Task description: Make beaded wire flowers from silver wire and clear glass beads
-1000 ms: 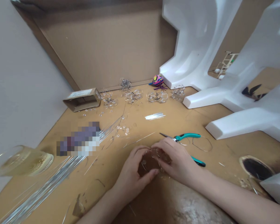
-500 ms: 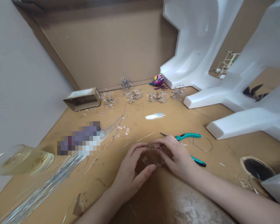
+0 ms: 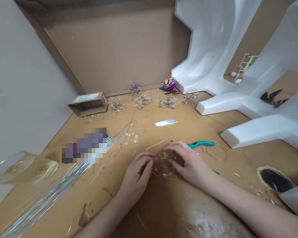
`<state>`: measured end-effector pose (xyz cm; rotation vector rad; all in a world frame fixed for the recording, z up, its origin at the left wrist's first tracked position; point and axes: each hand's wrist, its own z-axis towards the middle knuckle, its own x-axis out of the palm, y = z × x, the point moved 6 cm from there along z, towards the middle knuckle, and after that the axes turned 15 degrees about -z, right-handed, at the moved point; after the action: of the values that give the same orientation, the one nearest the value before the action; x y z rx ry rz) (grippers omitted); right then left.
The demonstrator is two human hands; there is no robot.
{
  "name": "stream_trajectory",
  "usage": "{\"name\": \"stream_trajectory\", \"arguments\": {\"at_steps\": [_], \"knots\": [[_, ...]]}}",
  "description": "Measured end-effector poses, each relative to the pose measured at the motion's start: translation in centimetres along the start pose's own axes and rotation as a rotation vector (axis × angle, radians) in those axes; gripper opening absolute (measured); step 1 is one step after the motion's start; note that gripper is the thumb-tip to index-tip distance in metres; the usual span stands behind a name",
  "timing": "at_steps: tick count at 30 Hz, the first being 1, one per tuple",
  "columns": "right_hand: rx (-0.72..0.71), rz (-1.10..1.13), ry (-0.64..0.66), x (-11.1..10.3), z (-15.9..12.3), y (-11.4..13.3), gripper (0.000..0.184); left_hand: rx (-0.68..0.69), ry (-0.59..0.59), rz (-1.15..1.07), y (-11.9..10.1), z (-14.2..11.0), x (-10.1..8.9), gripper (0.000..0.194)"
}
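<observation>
The clear wire-and-bead cluster (image 3: 164, 163) lies between both hands, low over the tan work board (image 3: 149, 211), near the person and right of centre. It is judged light, springy and fragile: thin wire may bend and beads may slip, so the sturdier central wire is the better hold. It is roughly round, with no clear long axis or pointing direction. The left hand (image 3: 136, 173) has its fingers curled together, tips at the cluster's left edge. The right hand (image 3: 188, 162) has its fingers close together, laid over the cluster's right side. No definite pinch can be confirmed. Teal-handled pliers (image 3: 201, 144) lie just beyond the right hand, partly hidden.
</observation>
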<state>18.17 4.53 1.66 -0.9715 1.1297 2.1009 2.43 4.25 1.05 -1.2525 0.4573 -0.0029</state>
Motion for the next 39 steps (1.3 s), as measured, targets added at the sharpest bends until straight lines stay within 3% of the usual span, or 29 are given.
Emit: {"name": "stream_trajectory", "arguments": {"at_steps": [7, 12, 18, 23, 28, 35, 39], "knots": [[0.089, -0.084, 0.118, -0.1, 0.4, -1.4, 0.026, -0.119, 0.167, -0.053, 0.7, 0.0, -0.3, 0.021], [0.080, -0.124, 0.163, -0.3, 0.4, -1.3, 0.026, -0.169, 0.042, -0.085, 1.2, 0.3, -0.9, 0.019], [0.003, 0.033, 0.237, 0.6, 0.0, 0.0, 0.024, -0.228, 0.147, -0.046, 0.7, 0.2, 1.3, 0.018], [-0.052, 0.086, 0.293, 1.3, 0.0, 0.2, 0.023, -0.214, 0.190, -0.022, 0.5, -0.1, 1.6, 0.017], [-0.072, 0.105, 0.319, 0.9, 0.2, 0.1, 0.029, -0.245, 0.168, -0.099, 1.2, -0.1, 1.2, 0.020], [-0.049, -0.031, 0.427, -2.3, -0.2, 1.0, 0.055, -0.370, 0.094, -0.181, 2.1, -0.7, 1.2, 0.022], [-0.016, -0.056, 0.466, -1.9, -0.7, 1.4, 0.059, -0.400, 0.123, -0.258, 1.5, -0.9, 1.5, 0.020]]}}
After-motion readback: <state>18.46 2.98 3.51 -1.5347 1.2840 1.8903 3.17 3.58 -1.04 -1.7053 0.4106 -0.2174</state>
